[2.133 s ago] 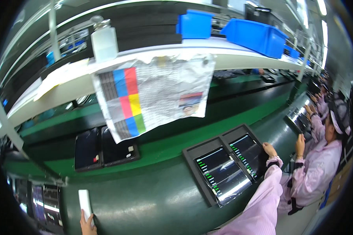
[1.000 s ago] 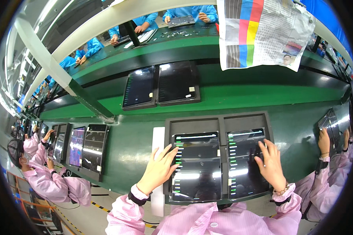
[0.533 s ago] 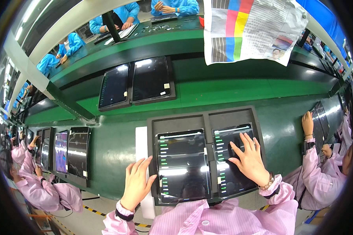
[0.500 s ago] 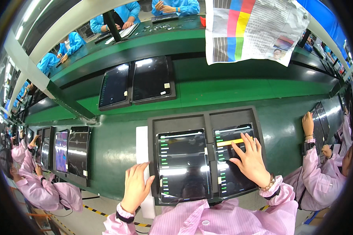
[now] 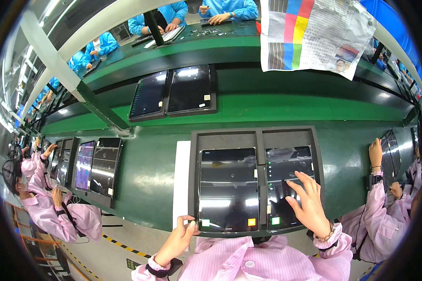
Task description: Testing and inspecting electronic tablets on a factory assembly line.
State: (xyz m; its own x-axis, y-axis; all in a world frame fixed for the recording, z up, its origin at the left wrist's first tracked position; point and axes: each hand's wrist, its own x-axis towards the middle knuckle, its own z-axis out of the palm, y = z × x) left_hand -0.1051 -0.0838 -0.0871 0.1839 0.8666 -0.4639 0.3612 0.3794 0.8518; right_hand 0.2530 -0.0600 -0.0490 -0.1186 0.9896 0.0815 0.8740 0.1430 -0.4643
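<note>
Two tablets lie side by side in a black tray in front of me. The left tablet point(image 5: 228, 187) has a dark screen with a green square and an orange square near its bottom corners. On the right tablet point(image 5: 286, 161), small green marks run down the left side above one green square. My right hand point(image 5: 309, 203) hovers over or touches this screen with its fingers apart; exact contact is unclear. At the lower left corner of the tray point(image 5: 225, 137), the curled fingers and thumb of my left hand point(image 5: 179, 238) close on the edge.
A white strip point(image 5: 181, 180) lies left of the tray. Two more tablets point(image 5: 190, 89) rest on the green ledge ahead. A printed sheet point(image 5: 314, 37) hangs above. Co-workers in pink sit at both sides, with tablets point(image 5: 106, 166) at the left; others in blue work beyond.
My left hand has moved down to the tray's corner and its fingers have curled. The lists and yellow bar have gone from the screens; coloured squares show instead. The whole view has shifted slightly.
</note>
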